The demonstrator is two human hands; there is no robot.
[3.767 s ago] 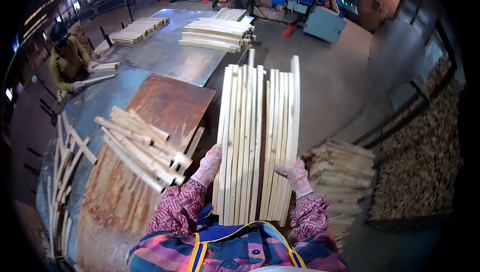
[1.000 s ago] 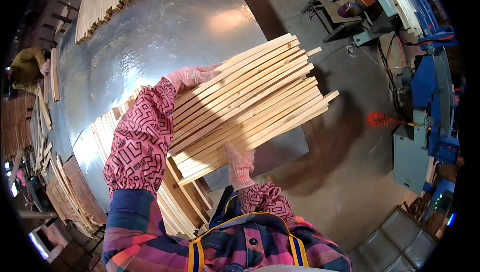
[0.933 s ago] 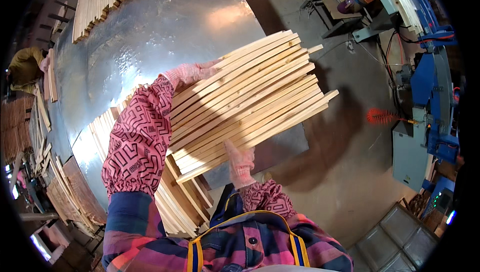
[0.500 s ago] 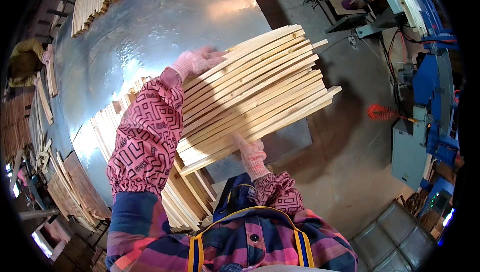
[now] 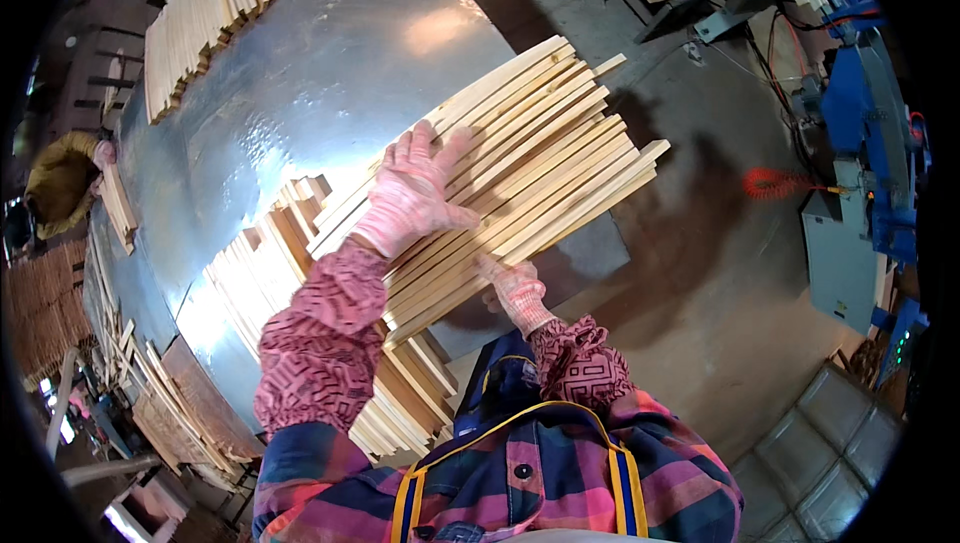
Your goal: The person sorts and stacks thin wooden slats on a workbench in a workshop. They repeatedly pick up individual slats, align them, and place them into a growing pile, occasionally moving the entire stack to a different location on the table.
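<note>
A bundle of pale wooden strips lies side by side at a slant across the metal-topped table, its right ends uneven and reaching past the edge. My left hand, in a pinkish knit glove, rests palm down on the strips with its fingers spread. At the bundle's near edge is my right hand, gloved alike, its thumb on the outermost strip and its other fingers curled at the side, partly hidden below. More wooden strips lie under and left of the bundle, running crosswise to it.
Another row of wooden strips sits at the table's far left. A person beside the left edge handles a short board. Blue and grey machinery with a coiled red hose stands right. A padded grey surface lies lower right.
My left hand has come back from the bundle's far edge onto its top, fingers spreading. My right hand stays at the near edge. The view has shifted slightly.
</note>
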